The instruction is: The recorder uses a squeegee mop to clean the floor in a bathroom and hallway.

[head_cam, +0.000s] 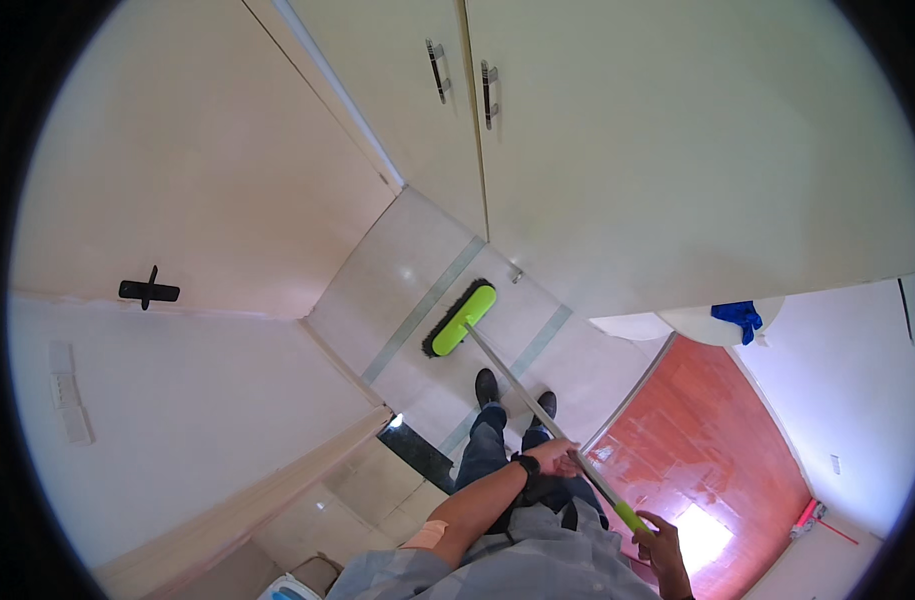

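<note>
A push broom has a lime-green head (pixel 466 319) with dark bristles, resting on the pale tiled floor ahead of my feet. Its metal handle (pixel 517 388) slants back towards me and ends in a green grip (pixel 629 517). My left hand (pixel 556 458), below a dark wristwatch (pixel 528 466), is closed around the lower part of the handle. At the top end, my right hand (pixel 658 541) holds the green grip. Both of my dark shoes (pixel 486 387) stand on the tiles behind the broom head.
Cream cabinet doors (pixel 652 150) with metal handles rise in front. A door (pixel 202 172) with a black handle (pixel 149 289) stands at the left. To the right, a threshold borders a reddish floor (pixel 697 420). Blue cloth (pixel 742 318) lies on a white rounded surface.
</note>
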### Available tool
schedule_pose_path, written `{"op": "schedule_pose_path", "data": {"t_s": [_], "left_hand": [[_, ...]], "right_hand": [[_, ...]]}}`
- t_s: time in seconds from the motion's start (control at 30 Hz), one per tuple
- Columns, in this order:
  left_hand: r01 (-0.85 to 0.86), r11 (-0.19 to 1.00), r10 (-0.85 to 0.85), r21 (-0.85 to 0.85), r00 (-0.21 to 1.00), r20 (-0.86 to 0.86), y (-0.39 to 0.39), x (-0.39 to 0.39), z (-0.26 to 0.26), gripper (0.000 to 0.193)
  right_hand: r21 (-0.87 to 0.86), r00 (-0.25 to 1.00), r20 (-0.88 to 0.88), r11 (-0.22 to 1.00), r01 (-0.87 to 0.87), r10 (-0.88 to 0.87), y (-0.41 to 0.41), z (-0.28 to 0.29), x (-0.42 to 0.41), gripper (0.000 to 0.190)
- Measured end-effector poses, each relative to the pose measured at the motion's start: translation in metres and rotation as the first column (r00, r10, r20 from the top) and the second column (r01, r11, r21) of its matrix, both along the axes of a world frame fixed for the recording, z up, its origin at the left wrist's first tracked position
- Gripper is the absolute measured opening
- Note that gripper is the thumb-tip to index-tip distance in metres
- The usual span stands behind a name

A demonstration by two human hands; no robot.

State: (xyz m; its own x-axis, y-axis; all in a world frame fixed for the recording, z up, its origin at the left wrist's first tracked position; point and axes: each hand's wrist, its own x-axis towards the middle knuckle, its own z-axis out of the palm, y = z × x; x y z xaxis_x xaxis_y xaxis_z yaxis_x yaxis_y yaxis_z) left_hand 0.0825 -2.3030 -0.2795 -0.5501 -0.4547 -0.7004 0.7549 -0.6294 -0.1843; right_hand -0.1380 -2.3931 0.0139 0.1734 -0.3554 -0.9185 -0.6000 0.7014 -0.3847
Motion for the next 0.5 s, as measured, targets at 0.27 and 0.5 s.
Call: {"op": "schedule_pose_path", "data": {"t_s": [0.27, 0.5], "left_hand": [[-0.153, 0.988, 0.155, -0.029, 0.963, 0.218, 0.023, 0.106, -0.007, 0.036], [-0.44, 0.897, 0.413, -0.046, 0.796, 0.443, 0.015, 0.233, 0.041, 0.037]], "right_hand": [[0.04, 0.991, 0.123, 0.998, -0.051, 0.046, 0.011, -0.013, 0.129, 0.042], [0.057, 0.931, 0.36, 0.994, -0.089, 0.063, 0.026, -0.131, 0.303, 0.038]]}}
